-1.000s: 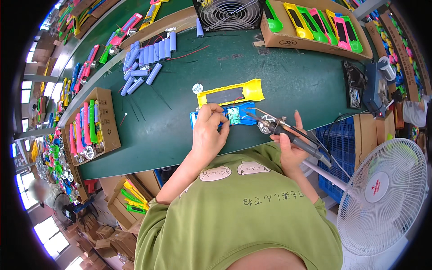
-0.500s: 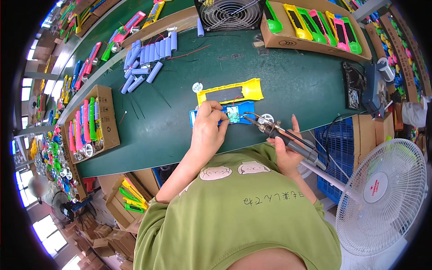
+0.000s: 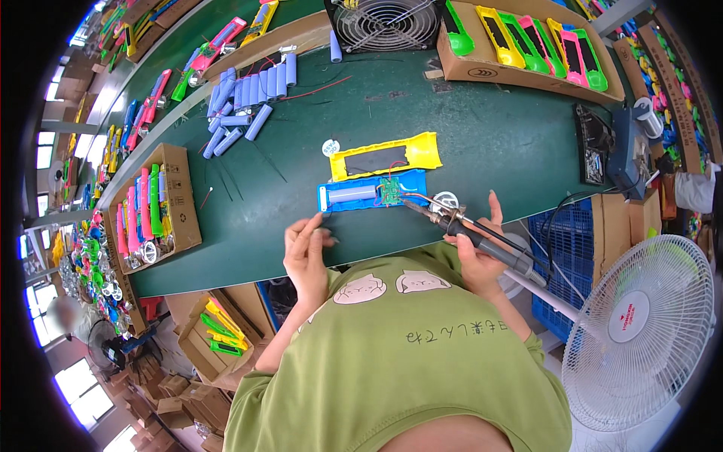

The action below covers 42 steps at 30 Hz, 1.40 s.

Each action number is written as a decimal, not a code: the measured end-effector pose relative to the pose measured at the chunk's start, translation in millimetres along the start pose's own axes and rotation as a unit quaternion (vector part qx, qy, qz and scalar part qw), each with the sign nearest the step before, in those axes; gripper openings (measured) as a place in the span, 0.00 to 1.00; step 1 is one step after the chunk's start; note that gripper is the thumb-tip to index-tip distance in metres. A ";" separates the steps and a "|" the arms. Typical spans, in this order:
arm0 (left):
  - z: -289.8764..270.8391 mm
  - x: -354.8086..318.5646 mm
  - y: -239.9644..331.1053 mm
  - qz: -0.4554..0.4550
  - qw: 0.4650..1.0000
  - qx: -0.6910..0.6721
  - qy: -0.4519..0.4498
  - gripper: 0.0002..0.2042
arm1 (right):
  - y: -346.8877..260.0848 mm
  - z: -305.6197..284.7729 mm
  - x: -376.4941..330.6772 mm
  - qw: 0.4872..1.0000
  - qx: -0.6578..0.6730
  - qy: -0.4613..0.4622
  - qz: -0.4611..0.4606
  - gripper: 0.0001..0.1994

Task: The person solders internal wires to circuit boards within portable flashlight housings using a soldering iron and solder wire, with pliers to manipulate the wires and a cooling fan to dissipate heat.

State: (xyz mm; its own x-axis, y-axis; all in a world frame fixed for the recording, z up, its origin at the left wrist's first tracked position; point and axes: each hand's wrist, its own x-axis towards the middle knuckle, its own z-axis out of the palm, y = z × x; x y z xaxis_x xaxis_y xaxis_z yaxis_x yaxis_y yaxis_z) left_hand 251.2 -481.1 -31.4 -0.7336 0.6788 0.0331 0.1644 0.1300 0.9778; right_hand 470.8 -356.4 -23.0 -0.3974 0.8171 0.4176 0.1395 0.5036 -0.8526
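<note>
At the bench's left end, a carton (image 3: pixel 179 197) holds upright torches (image 3: pixel 155 203) in pink, green and blue, with silver heads showing at its near side. Below bench level, a lower carton (image 3: pixel 215 365) holds loose yellow and green shells (image 3: pixel 226 328). Farther up the bench lies a cluster of purple cells (image 3: pixel 260 89), some in a row, others scattered.

Next comes the left hand (image 3: pixel 305 252), fingers loosely curled, apart from the work and grasping nothing that can be made out. Just beyond it, mid-bench, the blue shell (image 3: pixel 410 181) lies flat, with one cell (image 3: pixel 350 194) in its left part and a green board (image 3: pixel 389 192) to the right of that. A yellow shell (image 3: pixel 428 151) lies just beyond.

The right hand (image 3: pixel 482 260) grips an iron (image 3: pixel 482 239), its tip by the board's right side; whether they touch, I cannot tell. The step in hand seems to be soldering at the board; the next move calls for a steady tip, exact placement and a shell that does not slide.

At upper right, a long carton (image 3: pixel 461 66) holds green, yellow and pink shells, side by side. Lower down stands a blue crate (image 3: pixel 557 226), contents unclear.
</note>
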 end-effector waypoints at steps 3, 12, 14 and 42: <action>12.9 22.4 17.7 0.298 0.932 0.207 -0.009 0.13 | -1.2 1.0 0.7 1.000 0.003 0.022 -0.009 0.09; 44.8 36.2 22.3 0.426 0.846 0.290 -0.136 0.15 | -3.6 0.4 -1.6 0.999 -0.002 0.019 0.026 0.07; 45.9 38.0 24.5 0.446 0.833 0.291 -0.149 0.15 | -3.9 1.1 -1.7 0.999 0.003 0.024 0.030 0.07; 44.1 42.7 24.5 0.502 0.778 0.321 -0.200 0.13 | 0.4 18.1 -10.0 0.982 0.119 0.099 0.109 0.07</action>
State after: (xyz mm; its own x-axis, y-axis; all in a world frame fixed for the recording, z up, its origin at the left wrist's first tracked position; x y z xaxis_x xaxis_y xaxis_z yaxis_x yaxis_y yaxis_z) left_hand 252.9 -417.1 -15.2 0.2198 0.8242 0.5220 0.9114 -0.3643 0.1914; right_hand 458.5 -369.4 -33.2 -0.1940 0.9488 0.2492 -0.0228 0.2496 -0.9681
